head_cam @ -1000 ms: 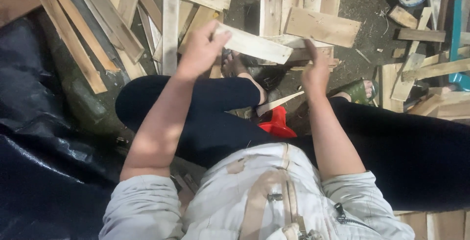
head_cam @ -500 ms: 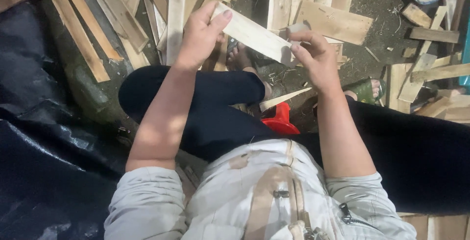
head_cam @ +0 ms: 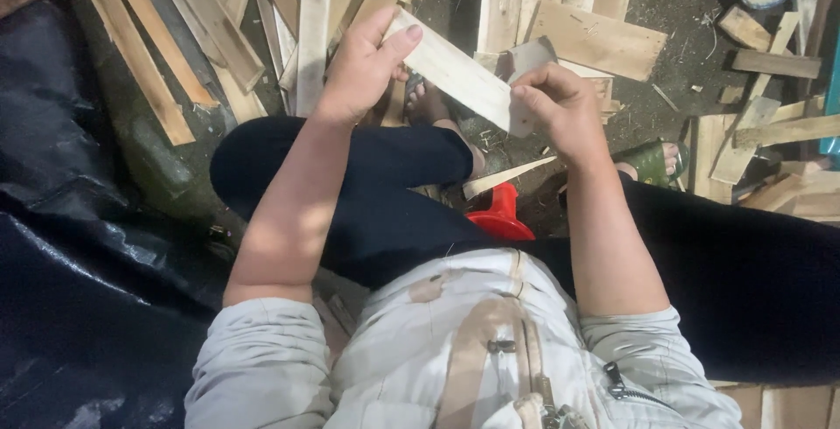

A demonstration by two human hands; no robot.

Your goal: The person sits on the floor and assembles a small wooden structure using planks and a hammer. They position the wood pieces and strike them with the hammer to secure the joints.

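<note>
Holding a short pale wooden board (head_cam: 459, 72) at both ends above the crossed legs, head view. Left hand (head_cam: 363, 66) grips its upper-left end, thumb on top; right hand (head_cam: 560, 105) pinches the lower-right end. Board tilts down to the right. Below it: red tool handle (head_cam: 500, 216) and a thin wood sliver (head_cam: 507, 177). Scrap planks (head_cam: 595, 37) lie on the ground beyond the board.
</note>
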